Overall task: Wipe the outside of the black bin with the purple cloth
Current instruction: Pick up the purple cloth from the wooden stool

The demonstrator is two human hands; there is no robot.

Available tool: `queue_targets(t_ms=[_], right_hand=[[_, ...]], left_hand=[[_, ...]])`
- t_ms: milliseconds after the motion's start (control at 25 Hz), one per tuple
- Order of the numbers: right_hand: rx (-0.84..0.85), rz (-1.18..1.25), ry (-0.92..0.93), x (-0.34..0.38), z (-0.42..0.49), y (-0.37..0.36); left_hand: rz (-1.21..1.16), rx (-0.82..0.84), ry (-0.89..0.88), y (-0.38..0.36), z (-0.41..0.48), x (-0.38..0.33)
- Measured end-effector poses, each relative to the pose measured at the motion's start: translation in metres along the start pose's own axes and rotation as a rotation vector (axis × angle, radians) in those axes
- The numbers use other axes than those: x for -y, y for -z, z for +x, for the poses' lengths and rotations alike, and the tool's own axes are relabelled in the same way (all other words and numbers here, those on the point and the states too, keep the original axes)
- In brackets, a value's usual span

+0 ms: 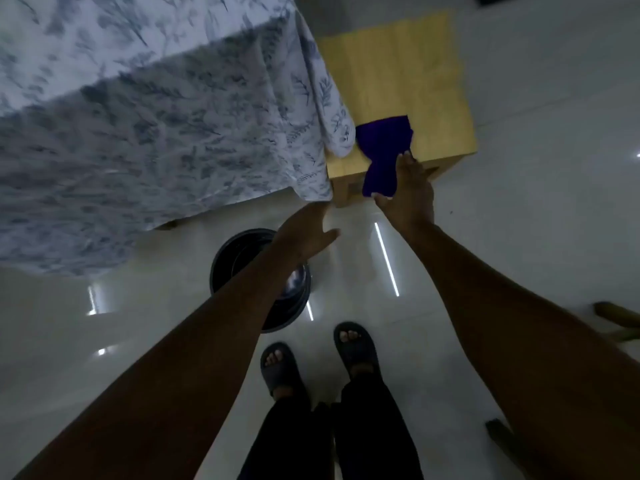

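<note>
Fingers of the right hand (407,188) are pinched on the lower end of the purple cloth (382,150), thumb beneath and fingertips above. The cloth's upper part lies on the front edge of a light wooden stool (408,71), its lower part hanging over that edge into the grip. The left hand (304,233) is spread open with fingers extended, holding nothing and apart from the cloth; it hangs above the floor near the stool's front corner.

The black bin (228,258) stands upright on the floor below the left forearm, which covers part of its rim. No labels or writing can be read.

A table draped in a white cloth with a blue leaf print (145,109) is to the left, touching the stool's side. The floor (536,168) is glossy pale tile with light reflections. Two feet in dark slides (315,362) stand near the bin. The room is dim.
</note>
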State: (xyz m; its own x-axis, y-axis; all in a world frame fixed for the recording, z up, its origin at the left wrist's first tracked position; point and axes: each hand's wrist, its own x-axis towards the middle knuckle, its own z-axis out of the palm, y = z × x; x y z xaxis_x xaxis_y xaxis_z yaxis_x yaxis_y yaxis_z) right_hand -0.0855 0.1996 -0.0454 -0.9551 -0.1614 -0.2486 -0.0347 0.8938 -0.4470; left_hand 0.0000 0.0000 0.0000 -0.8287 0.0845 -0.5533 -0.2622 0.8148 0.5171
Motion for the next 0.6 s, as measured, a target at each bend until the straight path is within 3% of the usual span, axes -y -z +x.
queue_targets(t_ms=[320,600], right_hand=[[-0.363,-0.023,-0.003,0.002,0.023,-0.042],[-0.432,0.37,-0.131,0.0,-0.071,-0.088]], left_hand=[[0.041,-0.039,-0.02,-0.032,0.029,0.036],[0.034,-0.049,0.069,-0.08,-0.006,0.082]])
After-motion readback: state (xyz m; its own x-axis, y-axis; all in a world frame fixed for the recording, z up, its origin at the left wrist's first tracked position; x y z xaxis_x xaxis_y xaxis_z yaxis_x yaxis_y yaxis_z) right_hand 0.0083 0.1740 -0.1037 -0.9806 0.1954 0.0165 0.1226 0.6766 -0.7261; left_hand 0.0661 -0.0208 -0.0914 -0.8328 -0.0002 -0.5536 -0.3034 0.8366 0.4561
